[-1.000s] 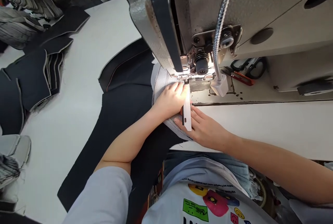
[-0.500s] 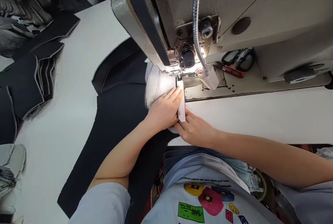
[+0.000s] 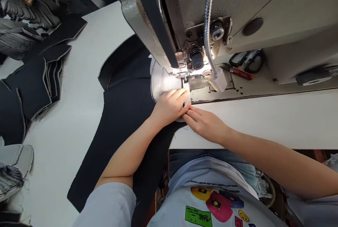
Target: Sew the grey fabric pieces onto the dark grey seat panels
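Dark cloth [image 3: 124,114] w/ a grey mesh pc. [image 3: 161,82] lies on the white table [image 3: 76,114], the grey edge by the lit needle area of the sewing machine [image 3: 237,5]. Work looks approx. midway: stitch rows show on the grey pc., but the part near the fingers seems left to do. L hand [image 3: 167,107] is open, pressing down, thumb apart; R hand [image 3: 207,123] is narrow at the edge, can't tell if it grips.

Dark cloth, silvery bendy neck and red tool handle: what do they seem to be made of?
Dark cloth: matte woven fabric, perhaps cotton or a blend; it drapes flat with creases.
Silvery bendy neck: probably braided metal, from its shiny crosshatched surface.
Red tool handle: smooth, perhaps plastic or painted metal; its even colour fits either.
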`<state>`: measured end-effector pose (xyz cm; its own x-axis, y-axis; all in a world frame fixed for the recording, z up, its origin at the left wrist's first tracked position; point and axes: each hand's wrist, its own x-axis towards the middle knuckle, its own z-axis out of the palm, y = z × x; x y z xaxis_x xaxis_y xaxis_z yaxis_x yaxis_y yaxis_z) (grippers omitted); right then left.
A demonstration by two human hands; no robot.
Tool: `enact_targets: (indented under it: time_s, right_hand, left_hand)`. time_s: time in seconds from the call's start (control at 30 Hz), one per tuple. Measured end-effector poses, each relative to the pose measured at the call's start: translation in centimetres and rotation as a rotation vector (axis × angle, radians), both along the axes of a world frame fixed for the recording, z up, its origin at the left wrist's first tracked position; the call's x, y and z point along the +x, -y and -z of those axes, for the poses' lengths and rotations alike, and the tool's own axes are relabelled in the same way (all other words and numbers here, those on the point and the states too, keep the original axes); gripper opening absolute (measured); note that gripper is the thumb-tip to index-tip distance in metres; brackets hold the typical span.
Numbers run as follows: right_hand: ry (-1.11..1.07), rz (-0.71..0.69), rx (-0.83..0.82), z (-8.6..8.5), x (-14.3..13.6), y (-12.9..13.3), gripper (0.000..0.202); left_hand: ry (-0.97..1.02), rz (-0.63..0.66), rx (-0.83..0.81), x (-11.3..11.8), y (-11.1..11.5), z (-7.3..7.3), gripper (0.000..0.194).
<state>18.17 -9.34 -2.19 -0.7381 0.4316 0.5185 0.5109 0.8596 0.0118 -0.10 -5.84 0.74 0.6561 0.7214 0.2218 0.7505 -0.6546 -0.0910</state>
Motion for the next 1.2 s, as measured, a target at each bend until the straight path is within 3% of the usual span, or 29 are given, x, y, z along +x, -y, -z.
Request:
enact_targets:
  time_s: [0.17,0.3,0.47,0.6,0.8,0.93,1.2]
  right_hand:
    - [-0.036,0.037,0.012,-0.1,0.0,0.4,0.031]
    - [0.005,0.033,0.001,0.1,-0.1,1.0,0.029]
    - [-0.008,0.04,0.001,0.3,0.1,1.3,0.026]
    - [0.02,0.012,0.001,0.3,0.1,1.1,0.029]
    - [0.05,0.082,-0.019,-0.1,0.6,2.3,0.023]
    - [0.064,0.161,-0.139,-0.1,0.8,2.2,0.025]
    - [0.132,0.321,-0.289,-0.8,0.6,0.1,0.033]
  left_hand:
    - [0.062,0.064,0.079,-0.8,1.4,0.0,0.025]
    - [0.069,0.115,0.018,-1.3,2.0,0.3,0.023]
    - [0.077,0.06,-0.046,-1.3,2.1,0.7,0.025]
    - [0.079,0.057,-0.109,-1.3,2.2,0.1,0.023]
    - [0.072,0.1,-0.133,-1.7,2.6,-0.4,0.024]
    - [0.089,0.056,-0.123,-1.9,1.7,0.3,0.024]
    - [0.116,0.082,0.029,-2.4,-2.0,1.6,0.026]
